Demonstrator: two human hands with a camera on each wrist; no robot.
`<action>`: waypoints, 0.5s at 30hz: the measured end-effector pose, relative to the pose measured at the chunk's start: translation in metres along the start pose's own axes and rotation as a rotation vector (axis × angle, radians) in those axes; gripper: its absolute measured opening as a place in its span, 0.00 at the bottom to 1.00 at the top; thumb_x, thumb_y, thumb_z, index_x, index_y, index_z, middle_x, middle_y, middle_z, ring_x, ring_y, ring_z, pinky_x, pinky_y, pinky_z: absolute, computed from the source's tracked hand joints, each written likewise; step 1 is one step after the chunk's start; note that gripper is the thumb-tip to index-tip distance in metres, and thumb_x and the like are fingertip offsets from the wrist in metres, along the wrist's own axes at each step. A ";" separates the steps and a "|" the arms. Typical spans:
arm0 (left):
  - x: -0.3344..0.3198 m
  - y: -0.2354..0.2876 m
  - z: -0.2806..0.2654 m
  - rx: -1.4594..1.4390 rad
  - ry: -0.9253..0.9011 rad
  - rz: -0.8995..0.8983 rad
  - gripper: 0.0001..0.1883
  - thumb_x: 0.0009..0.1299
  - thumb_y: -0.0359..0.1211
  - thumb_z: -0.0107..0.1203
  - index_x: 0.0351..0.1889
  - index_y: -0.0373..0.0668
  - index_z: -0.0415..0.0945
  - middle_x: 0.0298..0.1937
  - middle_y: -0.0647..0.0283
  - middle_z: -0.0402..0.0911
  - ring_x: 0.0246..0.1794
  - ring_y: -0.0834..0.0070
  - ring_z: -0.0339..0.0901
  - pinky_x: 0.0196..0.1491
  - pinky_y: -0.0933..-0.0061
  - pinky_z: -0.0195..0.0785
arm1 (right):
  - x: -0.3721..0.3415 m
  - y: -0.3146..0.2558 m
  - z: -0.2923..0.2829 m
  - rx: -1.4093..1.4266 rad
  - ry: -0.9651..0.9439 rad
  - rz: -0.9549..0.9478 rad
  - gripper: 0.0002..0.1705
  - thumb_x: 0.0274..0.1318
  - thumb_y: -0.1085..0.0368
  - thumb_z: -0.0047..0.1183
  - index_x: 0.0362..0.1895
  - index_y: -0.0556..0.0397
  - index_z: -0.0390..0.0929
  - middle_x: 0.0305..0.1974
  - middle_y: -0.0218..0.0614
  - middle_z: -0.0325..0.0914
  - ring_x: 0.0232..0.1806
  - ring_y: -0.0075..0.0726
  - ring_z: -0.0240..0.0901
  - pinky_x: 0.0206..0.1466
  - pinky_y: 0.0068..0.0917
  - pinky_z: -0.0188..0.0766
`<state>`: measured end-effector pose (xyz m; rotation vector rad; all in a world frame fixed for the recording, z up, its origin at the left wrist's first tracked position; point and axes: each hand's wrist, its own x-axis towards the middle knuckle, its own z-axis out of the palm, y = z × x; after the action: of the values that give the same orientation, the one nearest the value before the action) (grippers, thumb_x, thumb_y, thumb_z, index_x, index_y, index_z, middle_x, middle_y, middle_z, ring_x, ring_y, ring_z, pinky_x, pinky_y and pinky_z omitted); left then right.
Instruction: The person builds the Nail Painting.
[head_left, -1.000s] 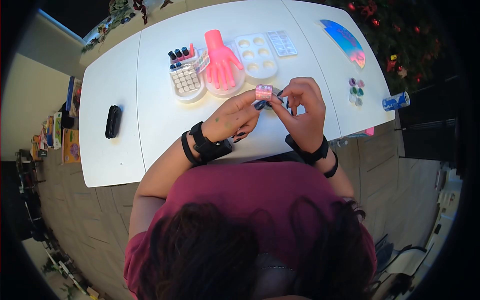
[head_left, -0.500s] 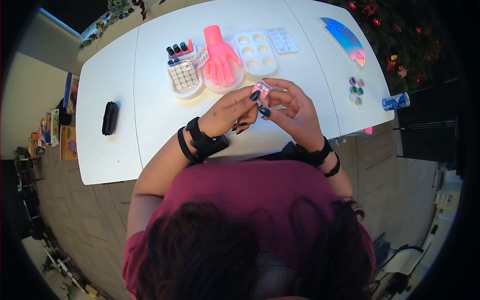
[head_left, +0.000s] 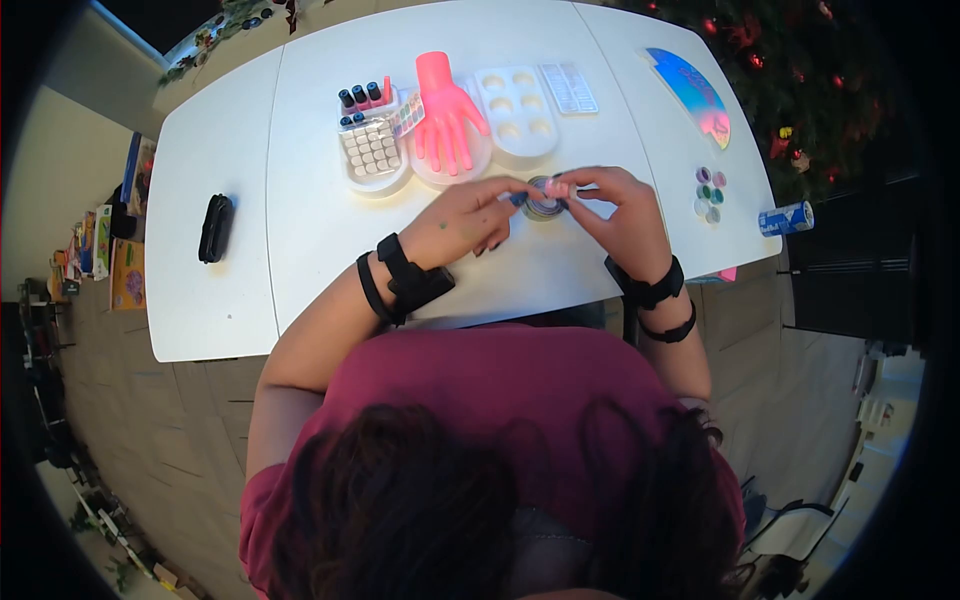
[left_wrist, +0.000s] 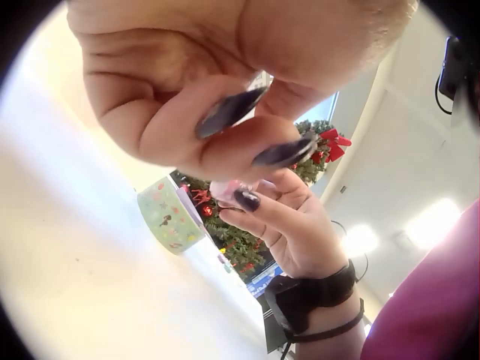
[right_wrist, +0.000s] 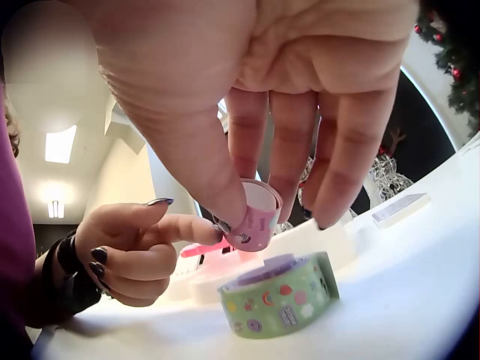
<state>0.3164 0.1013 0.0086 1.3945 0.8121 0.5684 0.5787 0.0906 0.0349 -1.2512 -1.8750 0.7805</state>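
My right hand (head_left: pixel 630 218) pinches a small pink roll of printed sticker tape (right_wrist: pixel 259 234) between thumb and fingers, above the table. My left hand (head_left: pixel 462 225) holds its index finger out straight, the fingertip right at the pink roll's side in the right wrist view, while its other fingers curl loosely around nothing. Just below the pink roll, a wider green sticker-tape roll (right_wrist: pixel 283 306) with small colourful pictures rests on the white table (head_left: pixel 380 260). In the left wrist view this green roll (left_wrist: pixel 169 219) stands out on the left.
Beyond my hands stand a pink model hand (head_left: pixel 445 125), a tray of white cubes (head_left: pixel 370 150) with nail polish bottles (head_left: pixel 360 97), and a white palette with round wells (head_left: pixel 515 110). Small coloured pots (head_left: pixel 710 195) and a can (head_left: pixel 787 219) lie right, a black case (head_left: pixel 215 228) left.
The pink roll has passed from between both hands to my right hand, which moved right. My left index finger has straightened toward it. The green roll on the table has come into sight.
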 end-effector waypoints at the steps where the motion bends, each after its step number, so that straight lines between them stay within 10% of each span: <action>1: 0.000 0.000 -0.001 0.080 -0.081 -0.027 0.24 0.84 0.34 0.41 0.74 0.49 0.77 0.24 0.70 0.74 0.23 0.85 0.67 0.31 0.79 0.64 | 0.002 0.005 -0.001 -0.207 -0.067 -0.118 0.15 0.61 0.73 0.68 0.53 0.51 0.90 0.47 0.38 0.90 0.50 0.42 0.86 0.56 0.37 0.83; 15: -0.001 0.001 0.005 0.274 -0.068 -0.088 0.23 0.82 0.33 0.48 0.74 0.55 0.78 0.27 0.67 0.78 0.29 0.79 0.74 0.40 0.71 0.70 | 0.002 0.006 0.011 0.011 -0.136 0.032 0.16 0.66 0.78 0.59 0.56 0.54 0.84 0.52 0.42 0.84 0.56 0.46 0.86 0.57 0.35 0.91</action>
<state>0.3193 0.0974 0.0102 1.6096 0.9159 0.3485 0.5722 0.0931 0.0248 -1.2516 -1.9601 0.9118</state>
